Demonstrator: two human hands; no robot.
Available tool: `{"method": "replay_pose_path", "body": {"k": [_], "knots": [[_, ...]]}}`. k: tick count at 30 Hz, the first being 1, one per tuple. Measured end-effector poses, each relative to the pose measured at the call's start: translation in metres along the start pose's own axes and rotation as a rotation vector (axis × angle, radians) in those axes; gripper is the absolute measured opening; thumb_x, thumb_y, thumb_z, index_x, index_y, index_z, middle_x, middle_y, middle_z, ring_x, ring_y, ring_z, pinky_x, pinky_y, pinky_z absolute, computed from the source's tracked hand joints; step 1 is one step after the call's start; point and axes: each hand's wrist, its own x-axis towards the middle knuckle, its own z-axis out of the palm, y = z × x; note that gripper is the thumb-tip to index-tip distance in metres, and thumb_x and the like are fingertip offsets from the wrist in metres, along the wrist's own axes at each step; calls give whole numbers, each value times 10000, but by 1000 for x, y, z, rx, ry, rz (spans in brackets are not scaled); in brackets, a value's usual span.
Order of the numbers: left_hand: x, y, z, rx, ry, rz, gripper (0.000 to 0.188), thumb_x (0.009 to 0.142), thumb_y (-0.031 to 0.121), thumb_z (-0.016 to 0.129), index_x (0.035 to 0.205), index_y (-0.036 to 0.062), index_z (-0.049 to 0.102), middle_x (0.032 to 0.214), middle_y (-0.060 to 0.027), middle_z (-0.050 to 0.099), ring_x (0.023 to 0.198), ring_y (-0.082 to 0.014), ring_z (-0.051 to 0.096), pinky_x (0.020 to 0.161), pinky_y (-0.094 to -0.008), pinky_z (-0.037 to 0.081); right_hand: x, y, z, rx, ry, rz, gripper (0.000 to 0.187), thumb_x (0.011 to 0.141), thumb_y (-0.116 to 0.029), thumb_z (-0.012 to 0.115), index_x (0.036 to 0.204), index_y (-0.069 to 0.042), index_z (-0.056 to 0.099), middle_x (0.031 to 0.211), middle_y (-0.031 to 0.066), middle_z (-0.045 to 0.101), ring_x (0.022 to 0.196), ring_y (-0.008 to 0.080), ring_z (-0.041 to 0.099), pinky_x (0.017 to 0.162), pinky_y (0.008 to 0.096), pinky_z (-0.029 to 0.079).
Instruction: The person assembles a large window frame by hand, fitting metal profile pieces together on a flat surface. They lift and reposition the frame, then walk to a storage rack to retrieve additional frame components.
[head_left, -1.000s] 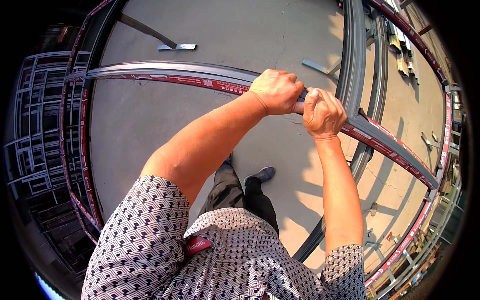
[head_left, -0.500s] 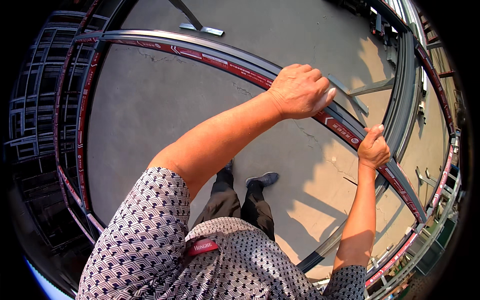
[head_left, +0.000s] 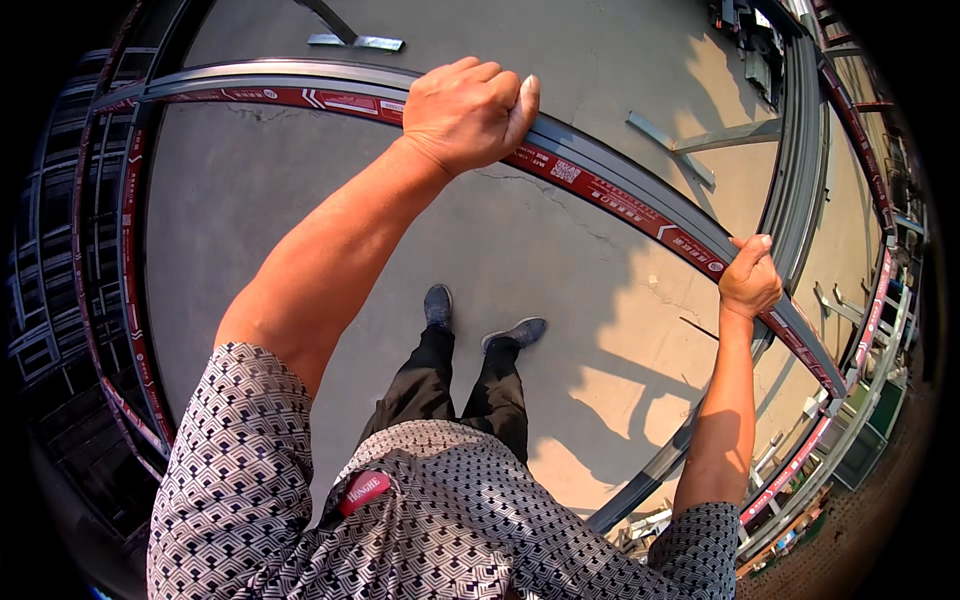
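Note:
A long grey metal bar (head_left: 640, 187), with red printed film along its near side, crosses in front of me as part of a large frame. My left hand (head_left: 468, 115) is closed over the bar left of centre, thumb folded along its right side. What lies inside those fingers is hidden. Farther right, my right hand (head_left: 750, 278) wraps the same bar near its crossing with dark metal rails (head_left: 800, 150), thumb on top.
My shoes (head_left: 515, 333) stand on the cracked concrete floor (head_left: 270, 230) inside the frame. Metal support feet (head_left: 357, 42) rest beyond the bar. Stacked metal frames (head_left: 50, 270) stand at the left. Metal pieces (head_left: 750, 50) lie at the far right.
My left hand has moved left along the bar, away from my right hand. The right hand keeps its place on the bar. The view has shifted slightly.

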Motion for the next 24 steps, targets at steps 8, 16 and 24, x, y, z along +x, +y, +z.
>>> {"method": "replay_pose_path", "body": {"k": [8, 16, 24], "knots": [[0, -4, 0, -31, 9, -41, 433, 963, 260, 717, 593, 124, 537, 594, -19, 562, 563, -254, 549, 505, -393, 470, -3, -135, 29, 36, -59, -325, 587, 1116, -427, 406, 736, -82, 691, 773, 90, 718, 694, 357, 698, 648, 464, 556], [0, -2, 4, -78, 41, -67, 439, 948, 264, 720, 564, 121, 563, 557, -32, 552, 558, -253, 567, 520, -394, 478, -13, -203, 51, -3, 74, -381, 498, 1070, -324, 492, 686, -83, 700, 734, 67, 719, 618, 350, 672, 574, 458, 541], [-6, -12, -5, -146, 34, -57, 435, 944, 309, 720, 571, 135, 581, 581, -24, 576, 597, -249, 598, 589, -403, 490, -14, -203, 54, -66, 37, -291, 503, 1079, -312, 463, 691, -57, 657, 732, 140, 708, 652, 411, 677, 578, 528, 534]]}}
